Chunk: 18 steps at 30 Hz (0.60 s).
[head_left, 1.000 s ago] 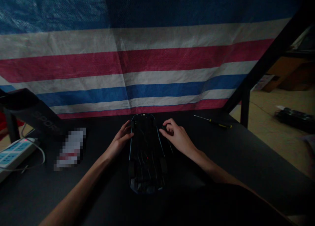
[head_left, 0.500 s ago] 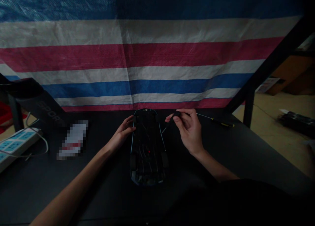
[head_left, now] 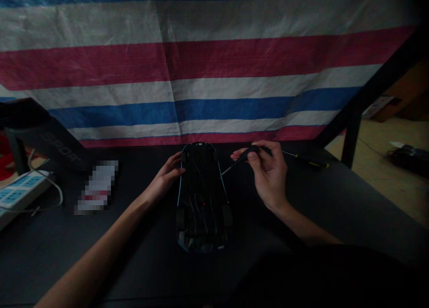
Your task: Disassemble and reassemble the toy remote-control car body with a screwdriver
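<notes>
A black toy car (head_left: 202, 200) with thin blue trim lies upside down on the dark table (head_left: 335, 209), its far end near the striped tarp. My left hand (head_left: 166, 178) rests against the car's far left side, fingers curled on its edge. My right hand (head_left: 266, 171) hovers just right of the car's far end, pinched around a small dark-handled screwdriver (head_left: 239, 161) whose thin shaft slants down-left toward the car. The scene is dim, so fine details of the car's underside are hard to make out.
A second screwdriver with a yellow-marked handle (head_left: 306, 162) lies on the table at the far right. A power strip (head_left: 18, 194) with a cord sits at the left, beside a black stand (head_left: 50, 138) and a blurred white item (head_left: 97, 187). A striped tarp (head_left: 201, 75) hangs behind.
My right hand has left the car's side, picked up the small screwdriver and lifted it up and to the right. My left hand stays on the car. The camera has tilted down slightly.
</notes>
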Motion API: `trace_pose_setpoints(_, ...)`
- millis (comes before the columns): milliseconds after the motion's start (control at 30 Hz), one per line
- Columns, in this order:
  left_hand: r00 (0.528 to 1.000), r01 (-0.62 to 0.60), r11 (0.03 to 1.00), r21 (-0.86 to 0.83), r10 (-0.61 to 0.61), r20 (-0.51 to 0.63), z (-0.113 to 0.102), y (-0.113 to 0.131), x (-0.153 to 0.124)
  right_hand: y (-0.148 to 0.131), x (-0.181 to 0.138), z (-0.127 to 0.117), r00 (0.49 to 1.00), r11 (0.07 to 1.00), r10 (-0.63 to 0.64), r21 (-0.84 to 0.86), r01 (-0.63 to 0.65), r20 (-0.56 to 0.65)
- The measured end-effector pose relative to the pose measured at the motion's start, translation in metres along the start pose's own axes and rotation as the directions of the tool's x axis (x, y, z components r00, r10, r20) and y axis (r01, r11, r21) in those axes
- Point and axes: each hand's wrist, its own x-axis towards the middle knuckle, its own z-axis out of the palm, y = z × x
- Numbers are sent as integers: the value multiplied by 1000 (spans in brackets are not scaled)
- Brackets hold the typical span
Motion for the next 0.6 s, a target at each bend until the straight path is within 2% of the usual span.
trace_pose_setpoints(100,1000,-12,1000,0,12,-2,0,-1,1,-3,-3,3,1000,1000,-3,0,3,27)
trace_pose_setpoints(267,1000,-23,1000,2,23,-9,-1,-2,2,-6,-6,1,995,996,-81,-26,83,60)
trace_pose_setpoints(500,1000,-7,1000,-4,7,-5,1,0,-1,-5,-3,-4,988,996,-57,-58,66,141)
trace_pose_setpoints(600,1000,10,1000,-27,-10,-3,1,1,-2,-6,4,-7,983,986,-73,-136,97,166)
